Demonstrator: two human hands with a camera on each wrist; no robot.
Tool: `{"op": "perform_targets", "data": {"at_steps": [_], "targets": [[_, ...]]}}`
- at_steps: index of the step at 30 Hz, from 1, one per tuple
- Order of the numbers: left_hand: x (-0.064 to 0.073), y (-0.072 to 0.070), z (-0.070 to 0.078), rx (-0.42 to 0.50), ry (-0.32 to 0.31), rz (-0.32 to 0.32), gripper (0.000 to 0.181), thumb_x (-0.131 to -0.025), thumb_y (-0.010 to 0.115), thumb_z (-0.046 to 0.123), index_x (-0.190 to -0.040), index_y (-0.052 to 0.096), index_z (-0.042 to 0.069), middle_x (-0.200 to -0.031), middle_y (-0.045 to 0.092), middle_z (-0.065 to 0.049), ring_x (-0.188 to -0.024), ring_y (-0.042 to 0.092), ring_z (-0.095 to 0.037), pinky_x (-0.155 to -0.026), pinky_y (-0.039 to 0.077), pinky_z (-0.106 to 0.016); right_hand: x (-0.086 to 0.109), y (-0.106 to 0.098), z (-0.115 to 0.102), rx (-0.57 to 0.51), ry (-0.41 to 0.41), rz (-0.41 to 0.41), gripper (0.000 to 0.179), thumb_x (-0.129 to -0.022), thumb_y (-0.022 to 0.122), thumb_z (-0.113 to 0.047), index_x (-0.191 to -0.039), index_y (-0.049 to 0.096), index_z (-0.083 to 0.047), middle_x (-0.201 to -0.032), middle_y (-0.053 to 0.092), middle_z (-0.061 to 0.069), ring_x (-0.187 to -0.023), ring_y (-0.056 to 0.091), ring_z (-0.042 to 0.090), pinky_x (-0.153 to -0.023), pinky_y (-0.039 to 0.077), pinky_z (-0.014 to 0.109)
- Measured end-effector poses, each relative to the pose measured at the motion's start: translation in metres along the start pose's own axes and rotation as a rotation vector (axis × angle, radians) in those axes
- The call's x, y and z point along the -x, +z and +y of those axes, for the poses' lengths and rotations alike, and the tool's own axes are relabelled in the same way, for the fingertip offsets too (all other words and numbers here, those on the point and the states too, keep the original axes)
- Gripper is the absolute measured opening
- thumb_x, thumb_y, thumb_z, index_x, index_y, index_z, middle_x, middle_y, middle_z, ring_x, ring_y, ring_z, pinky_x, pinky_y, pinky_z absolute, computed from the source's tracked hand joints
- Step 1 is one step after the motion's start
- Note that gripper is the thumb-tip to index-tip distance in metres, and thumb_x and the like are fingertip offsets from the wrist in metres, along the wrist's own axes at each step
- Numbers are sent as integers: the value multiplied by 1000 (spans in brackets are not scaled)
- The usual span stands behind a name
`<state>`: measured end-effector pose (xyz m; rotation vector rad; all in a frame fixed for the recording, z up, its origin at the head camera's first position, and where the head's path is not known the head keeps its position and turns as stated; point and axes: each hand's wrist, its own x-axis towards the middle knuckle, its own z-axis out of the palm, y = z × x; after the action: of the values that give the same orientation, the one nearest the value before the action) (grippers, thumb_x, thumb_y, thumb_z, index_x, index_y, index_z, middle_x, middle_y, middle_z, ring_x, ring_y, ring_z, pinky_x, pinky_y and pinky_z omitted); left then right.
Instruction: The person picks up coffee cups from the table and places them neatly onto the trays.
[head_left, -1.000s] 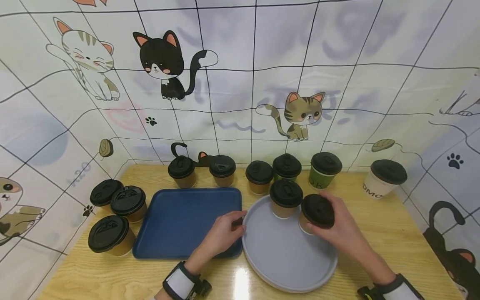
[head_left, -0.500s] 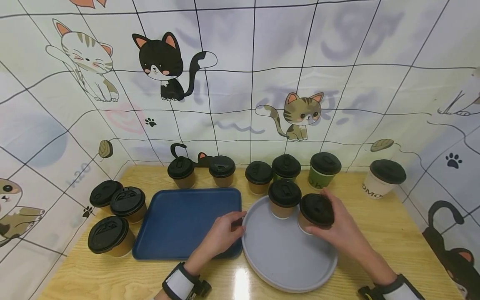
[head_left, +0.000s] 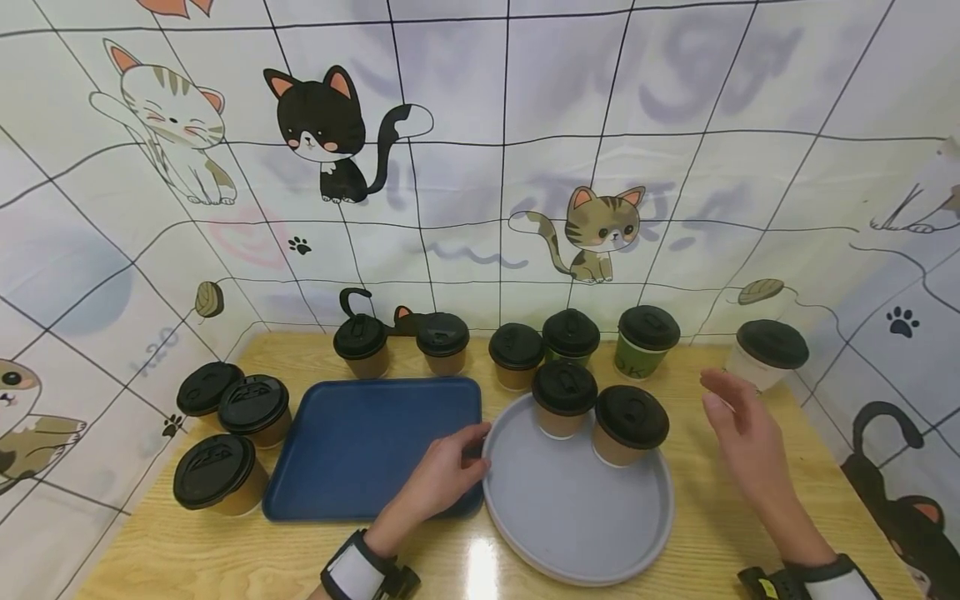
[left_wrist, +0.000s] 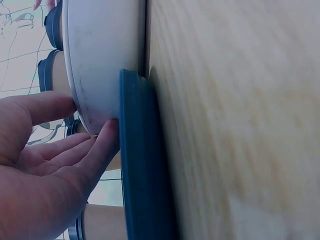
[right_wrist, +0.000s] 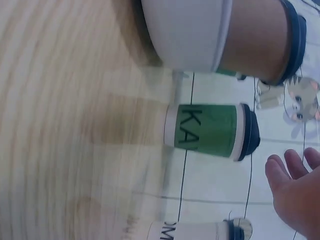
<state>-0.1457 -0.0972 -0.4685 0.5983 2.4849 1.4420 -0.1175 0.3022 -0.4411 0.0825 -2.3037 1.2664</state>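
Note:
Two brown paper cups with black lids stand on the grey round tray (head_left: 577, 517): the rear cup (head_left: 561, 421) and, close to its right, the front cup (head_left: 618, 450). My left hand (head_left: 442, 467) holds the tray's left edge with thumb and fingertips. In the left wrist view those fingertips touch the tray's pale outer wall (left_wrist: 100, 60), above the blue tray's edge (left_wrist: 132, 160). My right hand (head_left: 750, 450) is raised right of the round tray, fingers spread and holding nothing. Beyond it stands a white paper cup (head_left: 761, 371), partly hidden by the fingers.
The blue rectangular tray (head_left: 367, 450) adjoins the round tray. Several brown lidded cups stand left of it, including a large cup (head_left: 243, 492), and others along the back wall. A green cup (head_left: 637, 360) stands behind the round tray. Cat-print cloth (head_left: 465, 167) encloses the table (head_left: 420, 567).
My right hand has let go of the front brown cup, leaving it upright on the round tray, and moved right. My left hand stays at the tray's edge.

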Motion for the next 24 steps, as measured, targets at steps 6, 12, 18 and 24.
{"op": "perform_targets", "data": {"at_steps": [6,12,18,24], "targets": [[3,-6,-1,-3,27,46,42,-99,66,6,-138,59,-6,-123,71,-20,-103,74,-29,-84,60,-32,-6,-8,8,15,59,125,35,-110,49,-13,-141,51,3,-123,56,-22,-113,52,-9,-94,38,4],[5,-13,-4,-105,30,70,32,-99,69,11,-128,68,-1,-85,72,4,-76,68,-10,-70,55,-28,-11,-15,22,97,241,240,40,-111,49,-27,-146,51,-8,-131,56,-14,-123,49,-4,-103,36,11],[4,-12,-7,-77,24,68,32,-98,69,12,-126,68,-1,-94,72,0,-81,68,-10,-72,55,-28,-23,-25,38,53,445,318,58,-105,58,-34,-156,35,-18,-155,39,5,-146,37,19,-120,31,31],[3,-7,-7,-35,14,74,41,-97,69,12,-134,63,-5,-125,67,-19,-103,70,-27,-83,58,-33,-38,-31,55,-14,589,325,84,-99,67,-38,-164,16,-22,-168,17,5,-154,18,21,-125,18,37]]}}
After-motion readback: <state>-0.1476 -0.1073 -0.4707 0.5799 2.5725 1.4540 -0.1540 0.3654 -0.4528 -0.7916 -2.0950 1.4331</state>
